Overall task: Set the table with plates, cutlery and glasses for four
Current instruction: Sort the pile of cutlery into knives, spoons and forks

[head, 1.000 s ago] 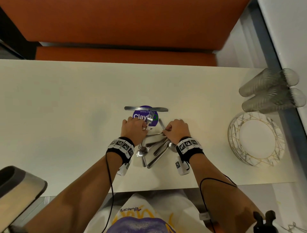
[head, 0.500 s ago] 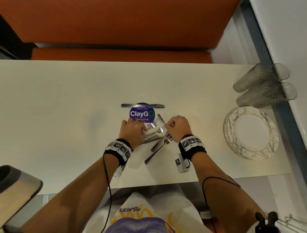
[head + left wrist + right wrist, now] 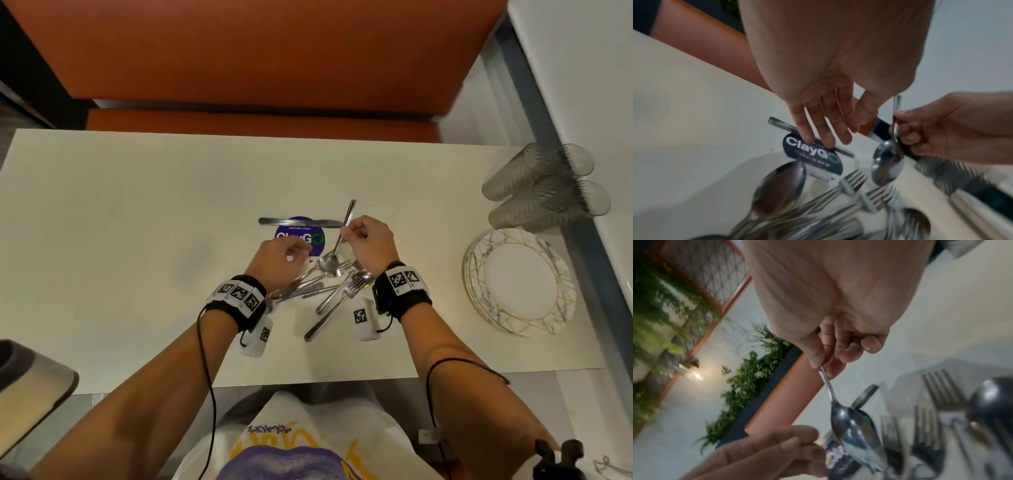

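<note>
A heap of forks and spoons point(image 3: 329, 287) lies on the cream table point(image 3: 137, 240) in front of me. My right hand point(image 3: 368, 240) pinches the handle of a spoon point(image 3: 337, 246) and lifts it, bowl down, above the heap; the spoon point(image 3: 846, 418) shows the same in the right wrist view. My left hand point(image 3: 281, 257) hovers over the heap's left side with fingers point(image 3: 818, 129) straight and holding nothing. A knife point(image 3: 301, 222) lies crosswise beyond the hands, over a purple round sticker point(image 3: 299, 236).
A stack of patterned plates point(image 3: 520, 281) sits at the table's right end, with several stacked glasses point(image 3: 548, 188) lying on their sides behind it. An orange bench point(image 3: 257, 61) runs along the far edge. A chair back point(image 3: 27, 380) shows at the lower left.
My right hand has risen from the heap with one spoon pinched by its handle. My left hand has let go of the cutlery and opened above it.
</note>
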Demonstrator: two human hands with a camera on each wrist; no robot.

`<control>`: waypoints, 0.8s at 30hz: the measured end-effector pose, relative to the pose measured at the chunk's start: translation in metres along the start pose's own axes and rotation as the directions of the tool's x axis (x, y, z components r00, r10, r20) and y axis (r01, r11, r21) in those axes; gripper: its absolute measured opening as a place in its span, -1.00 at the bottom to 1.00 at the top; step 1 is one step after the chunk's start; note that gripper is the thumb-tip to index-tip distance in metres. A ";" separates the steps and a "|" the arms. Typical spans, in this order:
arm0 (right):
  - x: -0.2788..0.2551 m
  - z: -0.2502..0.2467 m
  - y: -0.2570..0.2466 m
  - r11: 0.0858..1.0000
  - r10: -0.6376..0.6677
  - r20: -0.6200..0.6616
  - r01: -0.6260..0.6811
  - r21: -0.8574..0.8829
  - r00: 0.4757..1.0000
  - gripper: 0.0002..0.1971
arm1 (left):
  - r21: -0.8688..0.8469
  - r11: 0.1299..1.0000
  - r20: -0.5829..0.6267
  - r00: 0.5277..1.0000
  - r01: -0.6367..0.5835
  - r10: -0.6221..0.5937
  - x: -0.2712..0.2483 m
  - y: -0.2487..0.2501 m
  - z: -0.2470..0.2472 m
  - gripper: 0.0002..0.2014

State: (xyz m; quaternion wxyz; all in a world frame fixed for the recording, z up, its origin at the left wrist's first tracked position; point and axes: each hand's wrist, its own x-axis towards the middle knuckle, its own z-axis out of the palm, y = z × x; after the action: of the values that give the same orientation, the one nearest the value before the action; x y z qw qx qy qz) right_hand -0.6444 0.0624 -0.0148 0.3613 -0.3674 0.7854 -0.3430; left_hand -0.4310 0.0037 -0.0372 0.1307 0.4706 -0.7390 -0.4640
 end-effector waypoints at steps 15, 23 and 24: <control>-0.037 0.047 -0.074 0.897 -0.243 0.344 0.074 0.436 0.907 -0.84 | -0.449 0.850 -0.093 0.931 0.277 -0.352 -0.028 -0.017 -0.068 -0.83; -0.063 0.098 -0.070 0.959 -0.174 0.579 0.004 0.283 0.797 -0.77 | -0.812 0.551 -0.088 0.891 0.195 -0.445 -0.041 -0.029 -0.092 -0.77; -0.065 0.101 -0.068 0.968 -0.158 0.591 0.006 0.250 0.791 -0.77 | -0.804 0.567 -0.108 0.894 0.178 -0.435 -0.044 -0.032 -0.092 -0.76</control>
State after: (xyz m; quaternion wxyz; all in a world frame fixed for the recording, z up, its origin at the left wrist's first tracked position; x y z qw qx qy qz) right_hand -0.5092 0.0546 0.0098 0.6194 -0.4465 0.5648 -0.3130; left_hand -0.3320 -0.0165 -0.0029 0.3452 0.5531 -0.3427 -0.6764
